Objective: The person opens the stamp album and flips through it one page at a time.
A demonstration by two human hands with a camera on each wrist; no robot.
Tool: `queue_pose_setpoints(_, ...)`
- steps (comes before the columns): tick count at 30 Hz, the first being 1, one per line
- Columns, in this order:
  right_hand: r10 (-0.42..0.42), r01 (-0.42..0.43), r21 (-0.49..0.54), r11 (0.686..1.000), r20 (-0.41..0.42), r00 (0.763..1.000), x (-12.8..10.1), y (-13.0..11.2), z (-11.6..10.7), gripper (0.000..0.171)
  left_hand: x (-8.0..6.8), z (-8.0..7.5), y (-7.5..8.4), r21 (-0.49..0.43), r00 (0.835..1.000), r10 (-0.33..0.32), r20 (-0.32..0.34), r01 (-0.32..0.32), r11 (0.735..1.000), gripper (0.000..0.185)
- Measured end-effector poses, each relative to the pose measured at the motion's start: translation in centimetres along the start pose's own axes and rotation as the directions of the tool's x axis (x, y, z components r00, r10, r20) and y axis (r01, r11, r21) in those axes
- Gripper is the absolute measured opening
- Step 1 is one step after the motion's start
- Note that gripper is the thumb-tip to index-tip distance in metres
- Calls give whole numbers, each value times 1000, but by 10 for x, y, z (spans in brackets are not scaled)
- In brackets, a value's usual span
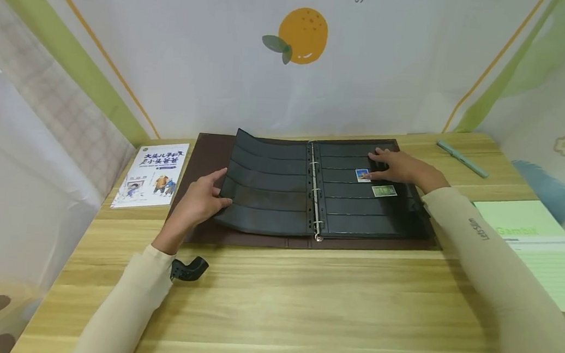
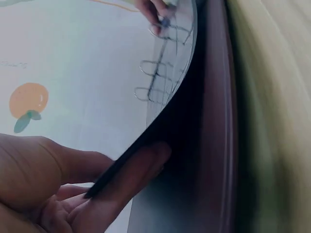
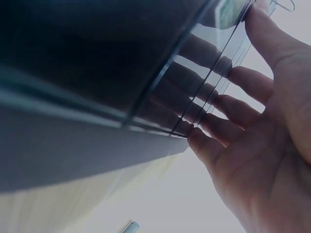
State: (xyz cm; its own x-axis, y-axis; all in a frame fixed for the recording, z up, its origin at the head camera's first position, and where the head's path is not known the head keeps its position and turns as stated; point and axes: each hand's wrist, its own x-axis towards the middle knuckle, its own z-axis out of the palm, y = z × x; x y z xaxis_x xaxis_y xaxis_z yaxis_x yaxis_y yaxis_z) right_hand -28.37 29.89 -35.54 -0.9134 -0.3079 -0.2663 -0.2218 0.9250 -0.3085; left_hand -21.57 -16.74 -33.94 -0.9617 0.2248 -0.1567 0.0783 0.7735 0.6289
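A brown ring-binder stamp album (image 1: 192, 164) lies spread on the table, with black strip-pocket pages on both sides of its metal rings (image 1: 315, 192). My left hand (image 1: 203, 195) pinches the outer edge of the left page (image 1: 269, 184) between thumb and fingers, and that page curves up off the cover. On the right page (image 1: 353, 223) rest the fingertips of my right hand (image 1: 406, 167), the thumb right at a blue stamp (image 1: 362, 175). Just below it on that page is a green stamp (image 1: 384, 191). In the right wrist view, the fingers are spread over the glossy pockets.
A white picture booklet (image 1: 152, 175) lies left of the album. To the right are a pale green pen (image 1: 462, 158) and a light green notebook (image 1: 536, 238), partly behind the right sleeve. A small black object (image 1: 189, 269) sits by the left wrist. A patterned cloth hangs behind the table.
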Motion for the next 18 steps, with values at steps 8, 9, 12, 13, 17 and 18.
queue_pose_setpoints(8,-15,15,-21,1000,-26,1000,-1,0,-2,82,4,-6,7,270,995,-37,89,11,963,81)
queue_pose_setpoints(9,-17,17,-16,1000,-26,1000,-1,0,-3,82,3,-6,8,307,995,-49,85,21,951,79)
queue_pose_setpoints(12,-21,21,-4,1000,-25,999,-1,-1,-3,83,-2,3,14,443,1000,-8,-28,20,896,56)
queue_pose_setpoints(13,-24,24,-5,1000,-25,999,0,-2,-3,84,-5,9,17,491,997,22,-78,20,871,48)
queue_pose_setpoints(17,-40,39,-21,999,-42,998,1,-3,-5,87,-13,40,37,587,963,217,-162,-83,805,51)
queue_pose_setpoints(18,-41,40,-22,999,-51,998,2,-3,-6,89,-13,48,42,581,960,249,-130,-130,803,59)
